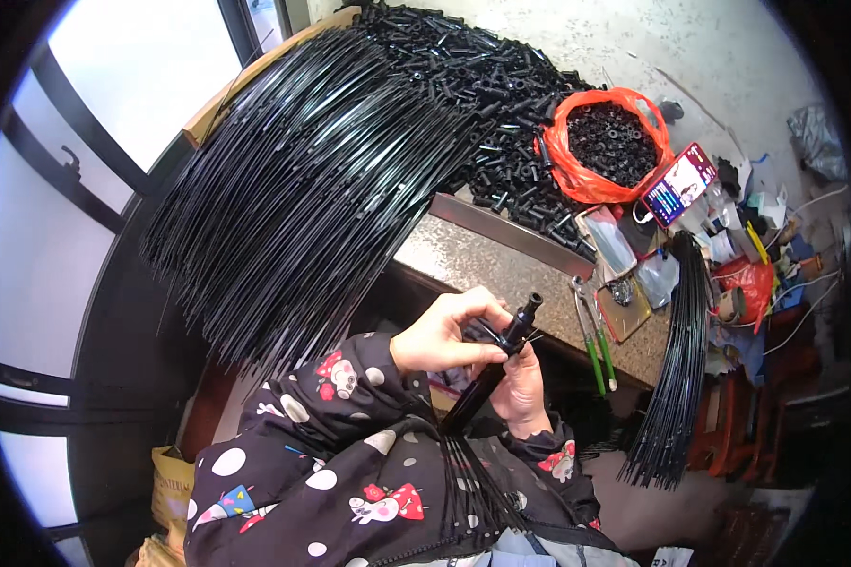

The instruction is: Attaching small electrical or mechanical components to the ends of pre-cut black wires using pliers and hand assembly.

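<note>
In front of my chest, my left hand point(459, 331) pinches at the collar of a black plastic tubular fitting point(520, 326), thumb and fingers closed. My right hand point(522, 392) wraps around the black shaft just below that collar. The fitting stands tilted, its narrow stepped end pointing up and away from me. Short thin ends stick out beside the collar. A bundle of thin black rods point(468, 477) fans out below the shaft over my lap. Whether the rods join the shaft is hard to make out.
A large heap of long black rods point(303, 189) covers the table's left. Behind it lies a pile of black tubular fittings point(463, 57). Small black rings fill a red plastic bag point(558, 161). To the right are a phone point(681, 184), green-handled pliers point(594, 345) and another rod bundle point(681, 359).
</note>
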Motion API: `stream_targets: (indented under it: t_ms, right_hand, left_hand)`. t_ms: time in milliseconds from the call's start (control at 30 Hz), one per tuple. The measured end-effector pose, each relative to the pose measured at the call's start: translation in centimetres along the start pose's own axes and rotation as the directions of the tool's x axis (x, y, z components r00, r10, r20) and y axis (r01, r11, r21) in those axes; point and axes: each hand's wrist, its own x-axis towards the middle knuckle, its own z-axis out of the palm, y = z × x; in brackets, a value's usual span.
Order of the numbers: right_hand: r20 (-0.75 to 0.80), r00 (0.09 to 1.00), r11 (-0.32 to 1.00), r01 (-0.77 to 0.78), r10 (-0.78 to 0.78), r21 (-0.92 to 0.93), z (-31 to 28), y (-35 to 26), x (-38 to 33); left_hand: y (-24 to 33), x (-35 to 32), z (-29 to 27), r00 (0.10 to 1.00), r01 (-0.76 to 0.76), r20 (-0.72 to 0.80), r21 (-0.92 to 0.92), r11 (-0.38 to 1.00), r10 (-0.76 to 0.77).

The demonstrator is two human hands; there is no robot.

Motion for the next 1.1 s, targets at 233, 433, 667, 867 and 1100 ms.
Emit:
stream_targets:
  t_ms: [233, 433, 667, 867, 1100]
  right_hand:
    - [0.245, 0.967, 0.99, -0.1, 0.074, 0.096, -0.2, -1.0, -0.1]
    - [0.356, 0.918, 0.984, -0.172, 0.176, -0.044, -2.6, -0.1, -1.9]
    - [-0.219, 0.914, 0.939, 0.341, -0.341, -0.037, -1.0, -1.4, 0.4]
    - [-0.128, 0.769, 0.73, 0.521, -0.626, -0.441, 1.9, -1.8, 0.1]
    - [0.067, 0.974, 0.825, 0.22, -0.218, -0.52, 0.4, -3.4, 0.1]
  left_hand:
    - [-0.2, 0.9, -0.1, 0.987, -0.103, 0.093, -0.274, 0.956, 0.133]
    - [-0.7, 2.2, 2.3, 0.887, 0.016, 0.37, -0.621, 0.784, 0.275]
    - [-0.4, 2.7, 2.2, 0.976, 0.203, 0.1, -0.742, 0.639, -0.193]
    - [2.1, 3.2, 2.3, 0.994, 0.079, -0.083, 0.151, 0.985, -0.067]
    - [2.5, 2.3, -0.3, 0.989, 0.035, 0.139, 0.081, 0.996, -0.047]
